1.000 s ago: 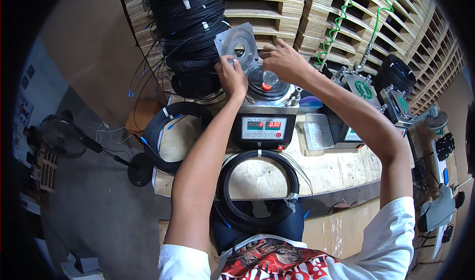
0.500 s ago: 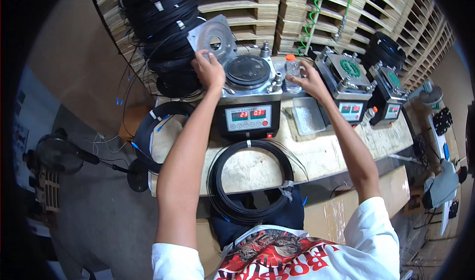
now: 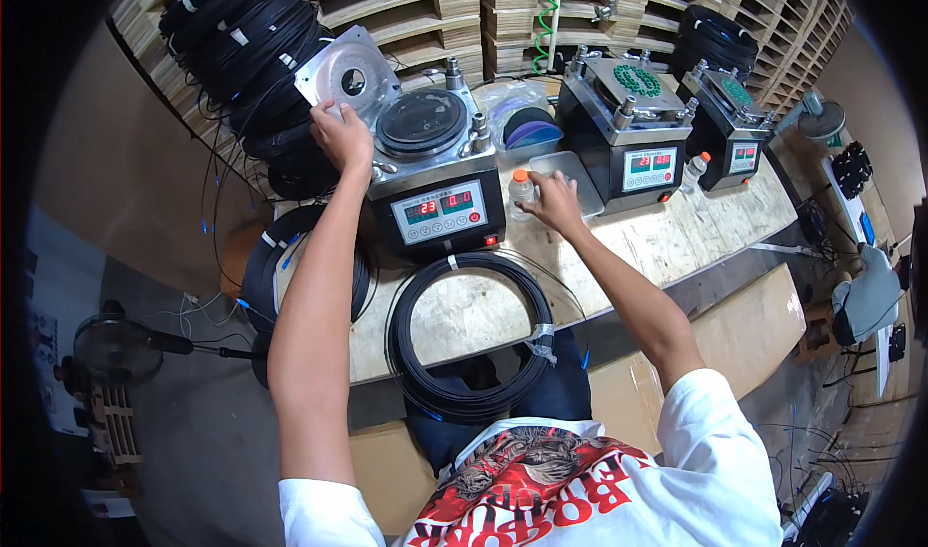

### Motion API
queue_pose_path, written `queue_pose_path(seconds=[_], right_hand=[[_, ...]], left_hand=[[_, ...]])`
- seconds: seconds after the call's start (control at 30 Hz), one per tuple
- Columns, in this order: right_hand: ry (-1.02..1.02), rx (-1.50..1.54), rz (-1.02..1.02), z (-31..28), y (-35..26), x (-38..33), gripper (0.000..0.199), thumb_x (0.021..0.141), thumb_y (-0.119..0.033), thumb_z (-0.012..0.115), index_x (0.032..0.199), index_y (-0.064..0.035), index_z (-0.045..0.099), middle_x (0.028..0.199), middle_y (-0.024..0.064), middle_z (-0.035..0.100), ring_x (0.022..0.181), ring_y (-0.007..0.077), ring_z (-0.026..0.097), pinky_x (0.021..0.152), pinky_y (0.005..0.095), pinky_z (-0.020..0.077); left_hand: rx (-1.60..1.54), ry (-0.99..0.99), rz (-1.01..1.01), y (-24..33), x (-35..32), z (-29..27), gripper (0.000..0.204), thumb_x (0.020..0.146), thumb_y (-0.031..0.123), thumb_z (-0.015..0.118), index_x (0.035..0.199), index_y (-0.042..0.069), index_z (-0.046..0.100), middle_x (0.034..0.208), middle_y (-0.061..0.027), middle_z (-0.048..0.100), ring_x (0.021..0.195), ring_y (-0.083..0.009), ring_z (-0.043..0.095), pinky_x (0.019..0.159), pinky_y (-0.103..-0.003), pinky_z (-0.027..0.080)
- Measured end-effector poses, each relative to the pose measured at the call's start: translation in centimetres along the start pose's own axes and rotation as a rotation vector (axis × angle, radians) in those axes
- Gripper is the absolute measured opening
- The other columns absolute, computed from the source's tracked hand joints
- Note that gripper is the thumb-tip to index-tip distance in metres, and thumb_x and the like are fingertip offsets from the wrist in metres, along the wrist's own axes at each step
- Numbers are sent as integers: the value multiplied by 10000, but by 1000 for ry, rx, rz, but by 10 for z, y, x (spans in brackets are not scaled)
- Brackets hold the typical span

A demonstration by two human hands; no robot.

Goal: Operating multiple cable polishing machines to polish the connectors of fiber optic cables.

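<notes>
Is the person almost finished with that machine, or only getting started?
Probably partway. Done: the machine's square metal lid is swung open. In hand: the left hand rests on that lid, and the right hand is at a small orange-capped bottle. Left: the cable coil lies on the bench, not loaded.

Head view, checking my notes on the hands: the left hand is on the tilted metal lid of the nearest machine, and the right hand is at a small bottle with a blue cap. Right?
Not quite. In the head view the small bottle by the right hand has an orange cap, not blue. The rest holds: the left hand is on the tilted metal lid of the nearest machine.
</notes>
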State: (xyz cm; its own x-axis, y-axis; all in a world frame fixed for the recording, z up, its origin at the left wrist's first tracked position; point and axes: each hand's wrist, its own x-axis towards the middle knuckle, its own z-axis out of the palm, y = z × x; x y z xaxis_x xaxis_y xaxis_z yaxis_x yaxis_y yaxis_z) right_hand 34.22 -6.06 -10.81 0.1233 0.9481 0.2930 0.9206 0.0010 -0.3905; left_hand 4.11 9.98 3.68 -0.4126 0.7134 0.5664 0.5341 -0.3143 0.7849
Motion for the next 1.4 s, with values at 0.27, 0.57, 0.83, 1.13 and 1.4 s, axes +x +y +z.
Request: queue_pose_path(seconds=[0.27,0.57,0.83,1.13,1.4], right_hand=[[-87,18,-36,-8,9,4,695,741,-333,834,1356,-132,580,1119,112,703,1138,321,560,981,541,373],[-76,354,-287,-72,2,121,459,743,97,562,1156,-63,682,720,99,642,632,151,593,602,326,490],[-243,528,-437,-102,-229,243,334,1007,-173,547,1318,-90,638,982,178,722,770,177,631,745,348,525],[-107,522,-303,-79,-300,267,614,915,-601,623,997,4,693,841,191,732,813,285,724,731,379,553],[-187,884,-80,-130,-221,236,389,892,-134,678,1184,-8,454,724,109,638,558,143,613,467,274,492]], left_hand=[[-14,32,-48,18,-8,-3,450,933,163,630,1310,48,413,1241,-279,529,1194,-419,506,1043,-485,390],[-175,136,-161,13,-9,8,426,869,35,607,1245,13,406,1144,-303,586,1081,-470,592,946,-513,440],[38,40,-452,4,-1,0,248,880,65,569,1123,17,597,1126,-241,679,1074,-419,647,907,-494,517],[-29,-88,-408,9,-5,3,163,874,129,692,981,11,658,1053,-214,706,1015,-388,684,830,-482,544],[79,-240,124,24,-3,-11,388,797,374,804,1013,68,703,841,-130,682,845,-355,680,756,-431,529]])
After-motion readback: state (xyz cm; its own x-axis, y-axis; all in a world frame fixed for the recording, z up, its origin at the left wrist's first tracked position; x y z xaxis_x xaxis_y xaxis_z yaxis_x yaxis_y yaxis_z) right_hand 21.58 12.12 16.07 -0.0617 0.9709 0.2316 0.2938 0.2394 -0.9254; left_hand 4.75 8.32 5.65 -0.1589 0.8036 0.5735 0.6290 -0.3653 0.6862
